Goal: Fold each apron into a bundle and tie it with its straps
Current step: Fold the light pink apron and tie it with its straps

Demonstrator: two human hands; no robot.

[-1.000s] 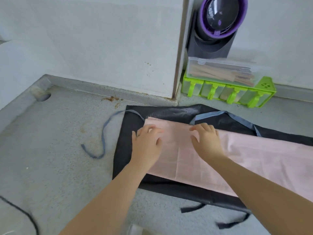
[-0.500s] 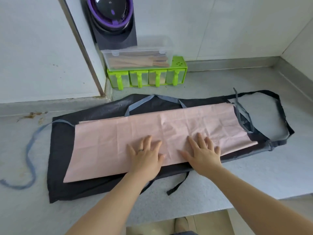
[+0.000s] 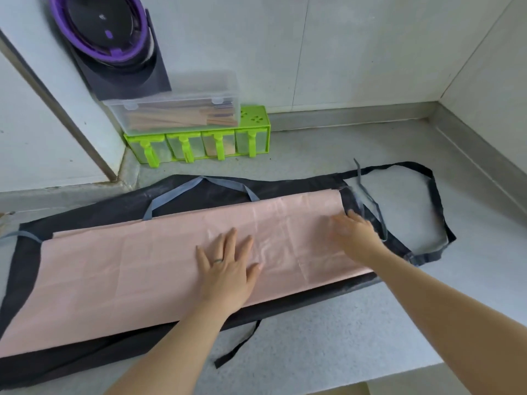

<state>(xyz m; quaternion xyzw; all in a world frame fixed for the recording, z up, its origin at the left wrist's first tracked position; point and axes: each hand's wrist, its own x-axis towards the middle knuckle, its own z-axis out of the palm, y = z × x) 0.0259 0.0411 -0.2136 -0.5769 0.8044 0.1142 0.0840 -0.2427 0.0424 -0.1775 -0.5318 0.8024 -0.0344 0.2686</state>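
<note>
A pink apron lies folded into a long strip across the grey counter, on top of a black apron spread flat beneath it. Its grey-blue straps loop out at the far edge, and another grey-blue strap trails off the right end. The black apron's neck loop lies open on the right, and a black strap end hangs toward the front edge. My left hand presses flat on the middle of the pink strip, fingers spread. My right hand, blurred, rests flat near the strip's right end.
Against the back wall stand a green rack of seasoning boxes with a clear lidded box of chopsticks on top, and a black and purple appliance behind them. The counter's front edge runs at the lower right; walls meet in the right corner.
The view has swung right along the counter. Both hands slid rightward over the pink strip, from its left end to the middle, and my right hand has moved on to its right end.
</note>
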